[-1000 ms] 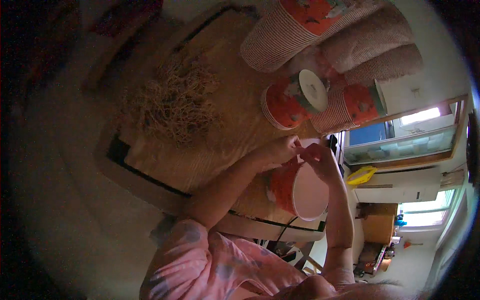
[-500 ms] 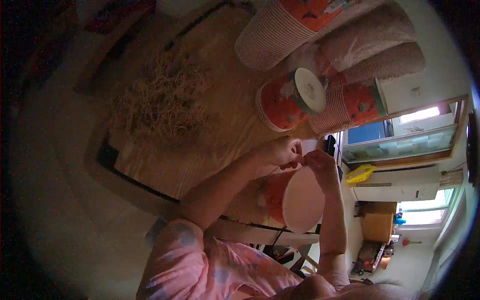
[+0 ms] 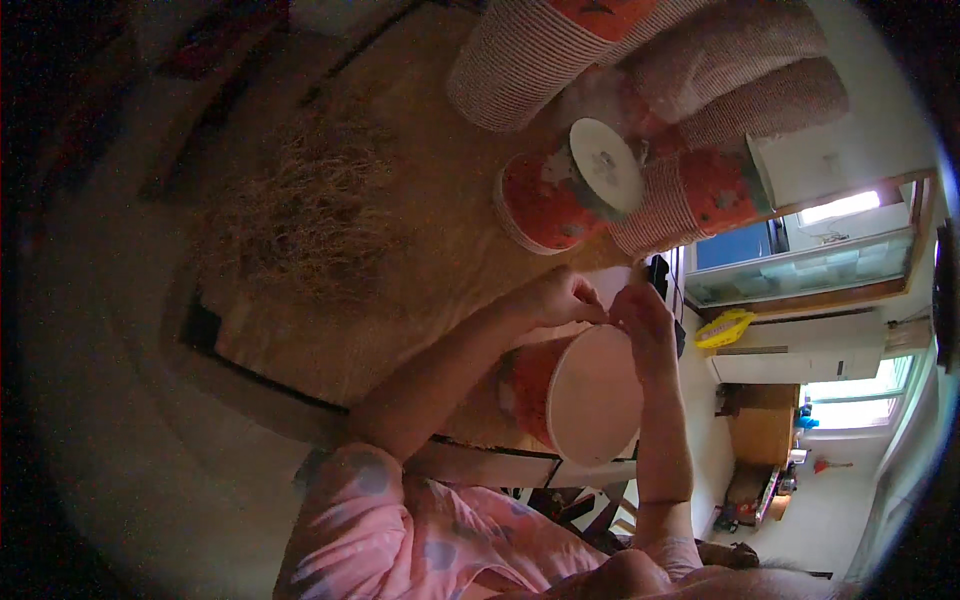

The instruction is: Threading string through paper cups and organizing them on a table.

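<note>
My left hand (image 3: 562, 298) is closed, with thumb and finger pinched together. Just beside it, the fingertips of my right hand (image 3: 643, 312) are also pinched, and the two hands meet. Anything between the fingers is too small to make out. Close by my hands is a red paper tub (image 3: 532, 392) with a round, pale end facing up and to the right. A second red tub (image 3: 545, 200), with a whitish round end, stands just beyond my hands. On the wooden table (image 3: 270, 345) to the left lies a loose heap of thin, brown, dried stems (image 3: 305, 210).
Tall stacks of nested paper tubs (image 3: 530, 60) stand at the far side, some wrapped in clear plastic (image 3: 720, 60). Another short stack (image 3: 690, 200) lies near the second tub. A yellow object (image 3: 725, 328) and a white cabinet (image 3: 800, 360) are at the right.
The view has shifted slightly, so the tubs and stems appear a little further left. My hands stay pinched together beside the tub, with the right fingers slightly turned.
</note>
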The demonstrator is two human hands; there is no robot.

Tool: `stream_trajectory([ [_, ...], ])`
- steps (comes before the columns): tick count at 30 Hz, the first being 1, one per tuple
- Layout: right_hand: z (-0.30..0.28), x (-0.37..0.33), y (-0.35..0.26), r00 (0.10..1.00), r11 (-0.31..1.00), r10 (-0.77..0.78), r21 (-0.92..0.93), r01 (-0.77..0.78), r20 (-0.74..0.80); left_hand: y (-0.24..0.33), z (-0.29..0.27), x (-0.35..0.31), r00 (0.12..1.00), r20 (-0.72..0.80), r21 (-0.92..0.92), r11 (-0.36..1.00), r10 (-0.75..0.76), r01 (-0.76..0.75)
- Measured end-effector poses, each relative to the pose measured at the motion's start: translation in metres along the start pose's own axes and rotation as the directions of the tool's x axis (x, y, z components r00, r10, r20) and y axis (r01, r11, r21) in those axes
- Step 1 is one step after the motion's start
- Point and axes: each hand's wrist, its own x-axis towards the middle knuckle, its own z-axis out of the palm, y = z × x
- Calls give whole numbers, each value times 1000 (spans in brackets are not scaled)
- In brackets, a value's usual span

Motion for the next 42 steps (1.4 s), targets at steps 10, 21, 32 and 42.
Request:
stream_trajectory([
  [10,-4,19,-6,975,732,208,-673,-103,77,19,7,-8,996,19,140,987,-88,84],
  [21,-15,11,-23,917,916,330,-309,-254,224,33,4,-16,999,-35,257,966,-12,21],
  [32,-6,7,-16,980,571,172,-821,-15,102,32,1,-14,1000,-5,281,960,15,-13],
  [42,-13,20,-39,946,970,142,-231,-75,292,26,3,-24,995,-77,127,991,61,-50],
])
